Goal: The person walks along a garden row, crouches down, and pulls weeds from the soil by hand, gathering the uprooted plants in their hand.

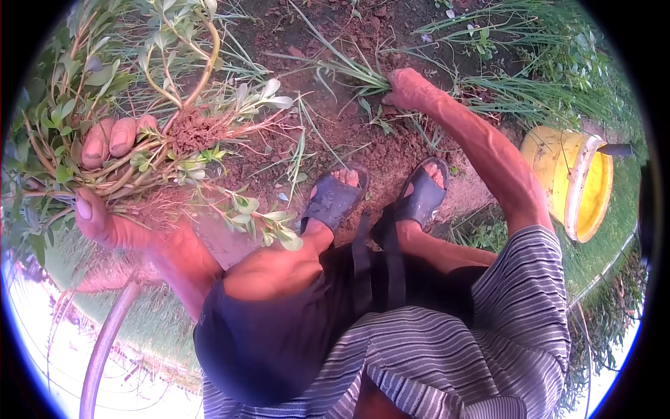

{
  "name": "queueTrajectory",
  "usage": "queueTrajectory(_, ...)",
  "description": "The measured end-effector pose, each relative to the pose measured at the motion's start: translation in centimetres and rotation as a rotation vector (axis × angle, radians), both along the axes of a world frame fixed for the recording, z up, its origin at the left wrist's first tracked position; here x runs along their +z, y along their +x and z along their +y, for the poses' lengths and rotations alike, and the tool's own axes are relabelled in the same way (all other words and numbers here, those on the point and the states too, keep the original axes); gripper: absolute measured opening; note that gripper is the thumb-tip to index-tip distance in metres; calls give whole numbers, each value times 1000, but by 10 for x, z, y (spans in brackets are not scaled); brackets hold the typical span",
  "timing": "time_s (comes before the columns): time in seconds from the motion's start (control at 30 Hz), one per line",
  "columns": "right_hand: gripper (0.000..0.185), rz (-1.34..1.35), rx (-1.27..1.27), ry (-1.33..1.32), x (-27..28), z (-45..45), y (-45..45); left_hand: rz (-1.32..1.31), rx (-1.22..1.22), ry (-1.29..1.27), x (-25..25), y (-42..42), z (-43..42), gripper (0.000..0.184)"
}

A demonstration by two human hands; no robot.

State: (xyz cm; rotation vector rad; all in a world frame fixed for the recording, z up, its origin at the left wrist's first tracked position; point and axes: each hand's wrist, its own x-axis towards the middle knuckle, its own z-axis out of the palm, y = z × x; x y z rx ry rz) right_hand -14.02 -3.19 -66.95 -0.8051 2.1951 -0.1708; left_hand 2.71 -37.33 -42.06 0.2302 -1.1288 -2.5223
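Head view: nearest to me, a striped shirt [433,335] and dark shorts [265,342] are filling the lower part, with the person bending low. Close by, at the left side, the left hand [129,230] is keeping its fingers [122,136] curled tightly around a big bunch of leafy plants [143,164], the palm hiding behind stems. Roots [164,206] and a crumbly clod [199,133] are showing bare on that bunch, so I'm judging these plants to be already out of the ground. Lower down, two dark sandals [337,199] are resting on the reddish soil [380,150]. Beyond them, the right hand [408,91] is making a fist at the base of some long green blades [363,73]; it's apparently gripping them, though its far side is hiding from me. Those blades are looking rooted, so I'm guessing that pull isn't finished. More tall grass [523,98] is growing past that hand, so plenty is remaining in the earth. Farther right, a yellow bucket [551,171] is sitting near the right forearm [495,150], its mouth facing outward; whether it's standing upright or tilting, I can't tell.
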Motion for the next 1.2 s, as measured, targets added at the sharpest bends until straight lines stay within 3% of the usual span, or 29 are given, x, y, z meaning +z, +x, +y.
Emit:
queueTrajectory(0.13, 17, 123, 19, 7, -25, -3, 20, 0, -10, -2, 1, -2, 2, 37)
queueTrajectory(0.4, 24, 135, -27, 64, 3, -6, 9, 42, -13, 5, 5, 1, 0, 37)
queueTrajectory(0.47, 23, 102, 80, -44, 3, -9, 13, 28, -11, 6, 5, 0, 1, 37)
queueTrajectory(0.53, 26, -132, 73, -214, 9, -18, 31, 22, -19, 5, 5, -2, 2, 38)
queueTrajectory(0.57, 30, -153, 147, -176, 9, -24, 41, 20, -19, 2, 4, -2, 3, 38)
queueTrajectory(0.6, 30, -19, 280, -148, -5, -26, 56, 22, -18, 9, 4, -3, 3, 38)
queueTrajectory(0.73, 21, 207, 346, -174, -25, -24, 77, 19, -21, 14, 4, 0, 4, 38)
queueTrajectory(0.9, 18, 44, 2, -8, 7, -6, 12, 17, -21, 8, 3, 0, 4, 38)
queueTrajectory(1.03, 25, 153, 84, 119, 3, 39, -21, 6, -25, 7, 2, -2, 5, 39)
queueTrajectory(1.13, 27, 101, 8, 315, 28, 28, -3, -1, -29, 6, 2, -3, 7, 39)
queueTrajectory(1.2, 27, 124, -11, 313, 12, 31, 3, -4, -30, 4, 2, -4, 8, 39)
